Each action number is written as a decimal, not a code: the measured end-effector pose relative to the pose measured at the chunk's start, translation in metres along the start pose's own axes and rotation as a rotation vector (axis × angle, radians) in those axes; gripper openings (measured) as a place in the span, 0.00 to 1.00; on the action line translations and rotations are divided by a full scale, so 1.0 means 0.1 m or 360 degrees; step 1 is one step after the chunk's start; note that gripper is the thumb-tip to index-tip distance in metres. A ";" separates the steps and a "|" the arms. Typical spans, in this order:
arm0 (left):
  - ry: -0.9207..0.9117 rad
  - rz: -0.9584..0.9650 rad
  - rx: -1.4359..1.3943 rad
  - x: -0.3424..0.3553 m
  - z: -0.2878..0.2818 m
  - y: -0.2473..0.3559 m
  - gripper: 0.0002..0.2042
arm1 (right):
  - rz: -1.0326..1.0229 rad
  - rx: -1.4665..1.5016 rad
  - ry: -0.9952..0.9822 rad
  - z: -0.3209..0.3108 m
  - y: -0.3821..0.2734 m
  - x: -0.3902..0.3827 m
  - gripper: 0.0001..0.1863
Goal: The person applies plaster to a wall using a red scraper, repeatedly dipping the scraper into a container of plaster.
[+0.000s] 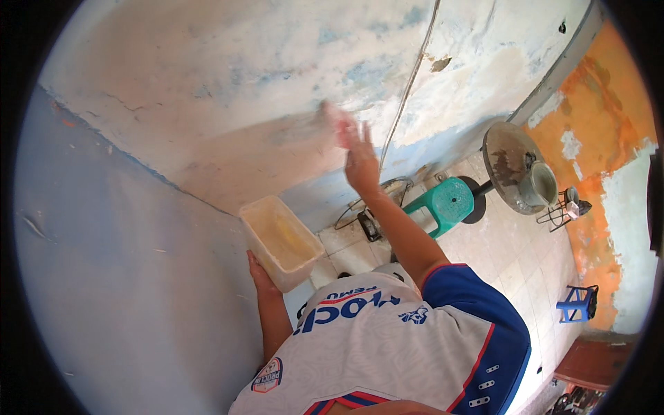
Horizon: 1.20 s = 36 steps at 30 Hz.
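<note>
A translucent plastic tub (pixel 294 277) rests on my left hand (pixel 262 278), whose fingers grip its side and base. A pale yellowish patch shows at the bottom inside the tub. My right hand (pixel 361 168) is raised at the patchy white wall (pixel 263 97), its arm stretched forward. A small pinkish-red thing (pixel 340 126) with a darker far end is held in that hand against or close to the wall. Motion smears both it and the fingertips, so its kind cannot be made out.
A blue-grey wall (pixel 124 263) meets the white one at my left. A cable (pixel 408 93) runs down the white wall. To the right stand a green plastic stool (pixel 453 200), a round table (pixel 501 162) with a metal pot (pixel 538 185), and a small blue stool (pixel 573 305).
</note>
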<state>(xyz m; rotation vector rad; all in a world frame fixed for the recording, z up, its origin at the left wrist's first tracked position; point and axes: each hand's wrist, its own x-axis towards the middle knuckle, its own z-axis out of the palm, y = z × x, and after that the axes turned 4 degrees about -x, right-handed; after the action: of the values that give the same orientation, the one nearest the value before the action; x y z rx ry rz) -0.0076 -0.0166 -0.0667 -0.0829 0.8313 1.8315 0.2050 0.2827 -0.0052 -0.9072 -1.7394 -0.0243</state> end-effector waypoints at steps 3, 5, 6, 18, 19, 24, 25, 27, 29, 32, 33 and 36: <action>0.0072 0.0063 0.0084 0.01 -0.02 -0.03 0.32 | 0.0224 -0.0109 0.0307 -0.36 0.25 0.44 0.23; 0.0035 0.0059 0.0123 -0.03 -0.06 -0.03 0.32 | 0.0241 -0.0205 0.0497 -0.47 0.38 0.90 0.22; 0.0030 0.0032 0.0093 -0.02 -0.08 -0.03 0.32 | 0.0319 -0.0312 0.0558 -0.41 0.55 0.96 0.22; 0.0044 0.0117 0.0031 0.06 -0.07 0.02 0.32 | -0.0078 0.0005 -0.0088 0.02 0.21 -0.27 0.31; 0.0055 0.0133 0.0015 0.04 -0.16 0.01 0.32 | -0.0153 0.0024 0.0040 -0.17 0.16 0.11 0.31; 0.0067 0.0064 0.0004 0.00 -0.18 -0.01 0.32 | 0.0060 -0.0173 0.0234 -0.01 0.51 0.69 0.25; 0.0074 0.0052 0.0000 0.01 -0.14 0.00 0.32 | 0.0021 -0.0230 0.0097 0.18 0.51 0.51 0.26; 0.0079 0.0071 -0.0009 0.01 -0.13 0.00 0.32 | -0.0210 -0.0191 -0.0094 0.37 0.45 0.09 0.26; 0.0056 0.0117 0.0002 0.02 -0.15 0.01 0.32 | -0.0206 -0.0071 -0.0228 0.38 0.33 -0.26 0.28; 0.0095 0.0074 0.0071 0.04 -0.18 0.04 0.32 | -0.0142 0.0000 -0.0412 0.18 0.27 -0.58 0.29; 0.0105 0.0070 0.0071 0.03 -0.20 0.02 0.32 | -0.0053 -0.0009 -0.0323 0.10 0.30 -0.59 0.29; 0.0079 0.0078 0.0036 0.03 -0.17 0.02 0.32 | 0.0060 -0.0080 0.0089 -0.20 0.27 -0.01 0.29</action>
<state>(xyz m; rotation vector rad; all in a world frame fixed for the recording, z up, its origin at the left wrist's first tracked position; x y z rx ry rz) -0.0159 -0.0247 -0.0796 -0.0946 0.8957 1.8717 0.2373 0.2923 -0.0094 -0.9671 -1.6758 -0.0682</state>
